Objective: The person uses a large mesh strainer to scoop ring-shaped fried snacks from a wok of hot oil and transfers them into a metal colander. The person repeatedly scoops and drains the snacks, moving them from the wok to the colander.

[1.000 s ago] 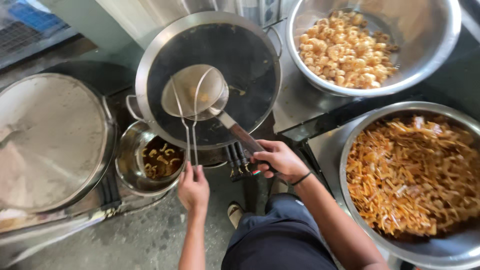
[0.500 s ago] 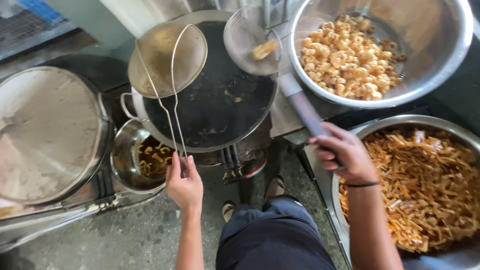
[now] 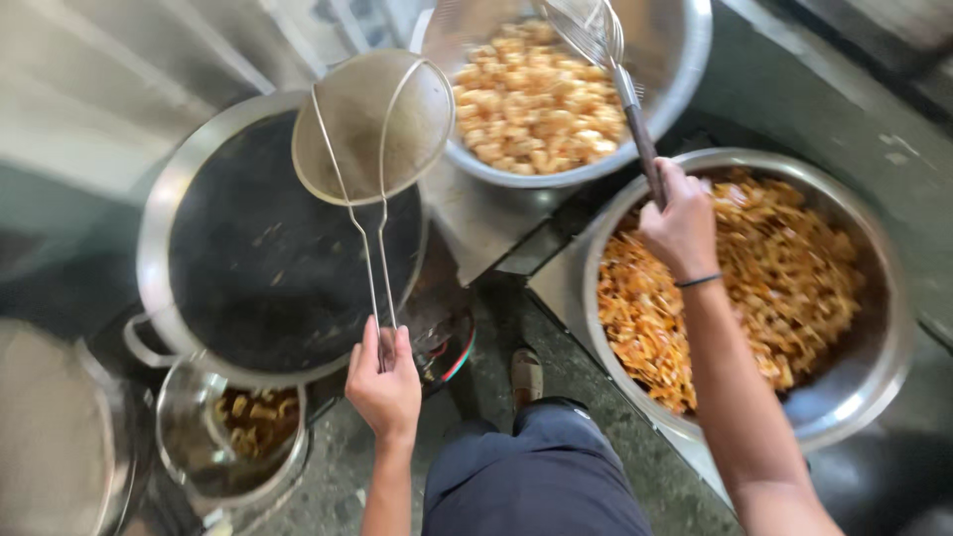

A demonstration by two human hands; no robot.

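Left hand (image 3: 385, 382) gripping wire handle of mesh skimmer (image 3: 375, 124), hovering over wok (image 3: 283, 248) rim. Right hand (image 3: 680, 223) clutching wire strainer (image 3: 594, 30) handle, strainer sitting above bowl of fried snacks (image 3: 536, 99).

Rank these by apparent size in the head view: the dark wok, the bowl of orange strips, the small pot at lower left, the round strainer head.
1. Dark wok and bowl of orange strips: too alike to separate.
2. Small pot and round strainer head: look alike; the strainer is raised nearer the camera, so unsure.
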